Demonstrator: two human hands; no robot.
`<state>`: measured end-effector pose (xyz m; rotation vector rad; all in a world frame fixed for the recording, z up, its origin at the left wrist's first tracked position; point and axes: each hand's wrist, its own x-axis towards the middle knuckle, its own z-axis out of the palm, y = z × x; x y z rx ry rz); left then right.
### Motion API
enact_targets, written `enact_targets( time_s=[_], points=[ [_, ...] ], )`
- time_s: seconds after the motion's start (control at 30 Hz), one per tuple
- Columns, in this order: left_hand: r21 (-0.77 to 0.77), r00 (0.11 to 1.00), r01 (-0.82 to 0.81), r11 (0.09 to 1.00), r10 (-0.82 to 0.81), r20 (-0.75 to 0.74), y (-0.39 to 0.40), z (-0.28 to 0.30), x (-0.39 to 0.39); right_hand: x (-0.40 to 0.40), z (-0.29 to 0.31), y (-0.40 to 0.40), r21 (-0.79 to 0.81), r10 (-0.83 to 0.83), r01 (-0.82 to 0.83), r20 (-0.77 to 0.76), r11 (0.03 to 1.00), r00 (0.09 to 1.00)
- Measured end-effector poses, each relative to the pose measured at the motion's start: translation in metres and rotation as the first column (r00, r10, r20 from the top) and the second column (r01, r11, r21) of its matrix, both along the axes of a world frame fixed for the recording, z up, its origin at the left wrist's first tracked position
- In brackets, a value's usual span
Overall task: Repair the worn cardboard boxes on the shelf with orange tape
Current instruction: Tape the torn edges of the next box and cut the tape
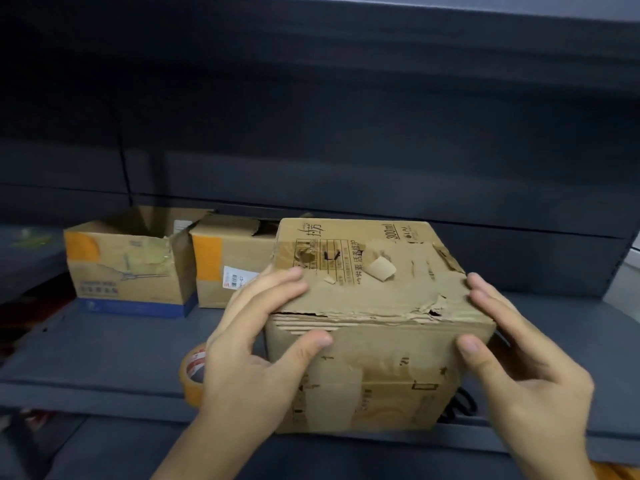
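Observation:
A worn cardboard box [374,306] with a torn top edge and peeling flaps stands at the front of the grey shelf [104,348]. My left hand [256,344] grips its left corner, fingers on the top and thumb on the front face. My right hand [516,358] grips the right corner the same way. A roll of orange tape [192,374] stands on edge on the shelf just left of my left hand, partly hidden by it. Two more worn boxes, one open [128,268] and one beside it [228,261], sit further back on the left, each with an orange patch.
A dark back panel rises behind the shelf. A black coiled cable [462,407] lies behind the held box at the right. Bare shelf surface stretches to the left front and to the right of the box.

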<state>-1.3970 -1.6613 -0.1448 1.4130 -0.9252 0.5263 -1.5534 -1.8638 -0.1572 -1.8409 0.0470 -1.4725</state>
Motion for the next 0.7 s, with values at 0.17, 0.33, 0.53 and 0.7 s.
enact_targets(
  time_s=[0.17,0.33,0.53,0.7],
  points=[
    [0.012,0.997,-0.022,1.000,0.021,0.073,-0.002,0.002,0.001,0.007,0.022,0.000,-0.182,-0.064,0.039,-0.130,0.982,0.989],
    [0.054,0.998,0.048,0.997,-0.050,0.034,0.000,0.011,0.009,0.018,0.031,-0.005,-0.219,0.005,-0.036,-0.140,0.975,0.990],
    [0.068,0.985,0.170,0.983,-0.166,-0.050,-0.001,0.021,0.019,0.022,0.031,-0.012,-0.093,0.094,-0.109,-0.151,0.990,0.984],
    [-0.032,0.943,0.277,0.960,-0.278,-0.184,-0.004,0.025,0.022,0.026,0.032,-0.011,-0.020,0.129,-0.133,-0.130,0.991,0.983]
  ],
)
